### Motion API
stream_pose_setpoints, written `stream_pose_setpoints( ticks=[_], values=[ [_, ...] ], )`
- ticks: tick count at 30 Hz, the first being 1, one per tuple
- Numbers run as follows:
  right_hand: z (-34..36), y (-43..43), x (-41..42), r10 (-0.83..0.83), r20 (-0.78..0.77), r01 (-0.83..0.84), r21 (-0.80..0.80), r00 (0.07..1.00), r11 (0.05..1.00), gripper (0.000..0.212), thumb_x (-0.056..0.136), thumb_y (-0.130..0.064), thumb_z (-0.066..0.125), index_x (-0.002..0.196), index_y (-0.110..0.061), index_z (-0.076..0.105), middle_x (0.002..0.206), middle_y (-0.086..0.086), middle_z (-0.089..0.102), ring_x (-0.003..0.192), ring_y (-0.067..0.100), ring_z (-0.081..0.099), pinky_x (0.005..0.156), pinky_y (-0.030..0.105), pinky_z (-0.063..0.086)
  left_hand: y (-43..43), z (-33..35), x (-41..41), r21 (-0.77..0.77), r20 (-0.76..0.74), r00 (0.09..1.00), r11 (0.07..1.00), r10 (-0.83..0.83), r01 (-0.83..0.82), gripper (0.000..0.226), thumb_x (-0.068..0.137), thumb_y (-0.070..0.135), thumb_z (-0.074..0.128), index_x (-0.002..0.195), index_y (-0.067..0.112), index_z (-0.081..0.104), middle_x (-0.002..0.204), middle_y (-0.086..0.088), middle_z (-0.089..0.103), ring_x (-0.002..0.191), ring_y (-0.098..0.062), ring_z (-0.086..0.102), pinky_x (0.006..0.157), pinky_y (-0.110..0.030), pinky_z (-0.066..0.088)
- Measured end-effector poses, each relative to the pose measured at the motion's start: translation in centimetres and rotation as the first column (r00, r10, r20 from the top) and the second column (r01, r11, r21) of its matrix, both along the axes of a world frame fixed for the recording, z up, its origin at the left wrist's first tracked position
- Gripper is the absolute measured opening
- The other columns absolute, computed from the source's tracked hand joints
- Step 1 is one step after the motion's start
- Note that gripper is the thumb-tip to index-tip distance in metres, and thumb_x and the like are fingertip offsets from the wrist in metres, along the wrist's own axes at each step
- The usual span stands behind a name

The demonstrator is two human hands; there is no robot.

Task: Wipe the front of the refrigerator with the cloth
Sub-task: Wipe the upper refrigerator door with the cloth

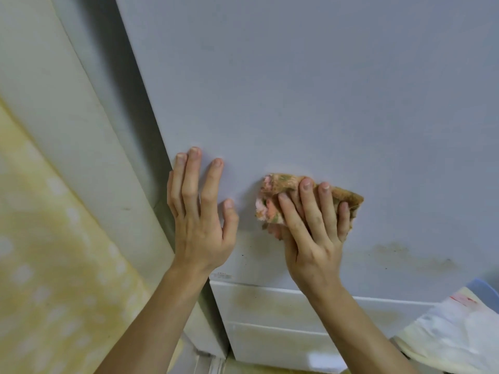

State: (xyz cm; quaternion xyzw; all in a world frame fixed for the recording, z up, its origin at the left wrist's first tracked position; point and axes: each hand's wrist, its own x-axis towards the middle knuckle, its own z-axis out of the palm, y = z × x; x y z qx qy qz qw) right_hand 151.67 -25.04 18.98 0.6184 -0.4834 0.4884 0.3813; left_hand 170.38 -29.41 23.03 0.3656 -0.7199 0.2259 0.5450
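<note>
The refrigerator (324, 90) fills most of the frame, its pale grey upper door seen from close and below. The left hand (201, 222) lies flat on the door just inside its left edge, left of centre in the frame, with its fingers (189, 179) straight and slightly spread and the thumb held out to the side. Just to its right, the right hand (313, 233) holds the cloth (267, 201), a bunched rag in pink, green and brown, against the door. Its fingers (306, 201) are spread over the cloth, the little finger hooks round the right edge, and the thumb is tucked under the lower edge.

A brownish smear (405, 255) runs along the door's lower right part. Below the door, the white lower panel (283, 314) carries yellowish stains.

At the lower right of the frame sits a white plastic bag (453, 333); what it holds cannot be told. A blue edge (483, 287) shows just behind it. A yellow patterned sheet (40, 265) covers the lower left.
</note>
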Motion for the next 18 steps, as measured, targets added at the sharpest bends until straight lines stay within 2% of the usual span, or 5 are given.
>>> stream_pose_setpoints(
  ticks=[5,9,13,18],
  values=[
    [-0.8,-1.1,0.7,-0.08,0.022,0.081,-0.072,0.997,0.994,0.045,0.112,-0.036,0.047,0.154,-0.022,0.047,0.175,-0.003,0.017,0.162,0.022,0.018,0.132,0.043,0.007,-0.8,-0.9,0.8,-0.029,0.025,0.999,0.999,-0.028,0.028,0.058,0.099,0.019,0.052,0.154,0.008,0.036,0.164,-0.02,0.025,0.161,-0.028,0.011,0.126,-0.056,0.021],
    [-0.9,-1.0,0.6,-0.08,0.025,0.081,-0.076,0.996,0.994,0.043,0.114,-0.03,0.044,0.156,-0.02,0.045,0.176,-0.003,0.014,0.162,0.022,0.016,0.132,0.044,0.007,-0.9,-1.7,1.0,-0.035,0.042,0.997,0.998,-0.059,0.061,0.059,0.1,0.017,0.053,0.155,0.009,0.036,0.165,-0.018,0.025,0.158,-0.036,0.018,0.127,-0.057,0.021],
    [-0.7,-0.7,0.9,-0.042,0.049,0.046,-0.088,0.998,0.995,0.042,0.113,-0.023,0.048,0.155,-0.02,0.05,0.169,0.005,0.029,0.161,0.023,0.018,0.131,0.047,0.009,-0.5,-3.7,1.5,-0.025,0.047,0.997,0.998,-0.059,0.06,0.064,0.096,0.01,0.059,0.157,0.009,0.04,0.166,-0.021,0.029,0.158,-0.038,0.019,0.127,-0.058,0.023],
    [-0.6,-1.2,1.4,-0.039,0.064,0.05,-0.178,0.997,0.983,0.04,0.114,-0.023,0.048,0.153,-0.02,0.054,0.166,0.007,0.036,0.158,0.029,0.029,0.131,0.047,0.012,-0.8,-5.3,1.8,-0.061,0.045,0.995,0.994,-0.085,0.087,0.062,0.097,0.009,0.058,0.157,0.008,0.042,0.169,-0.019,0.026,0.16,-0.037,0.016,0.126,-0.059,0.024]
  ],
)
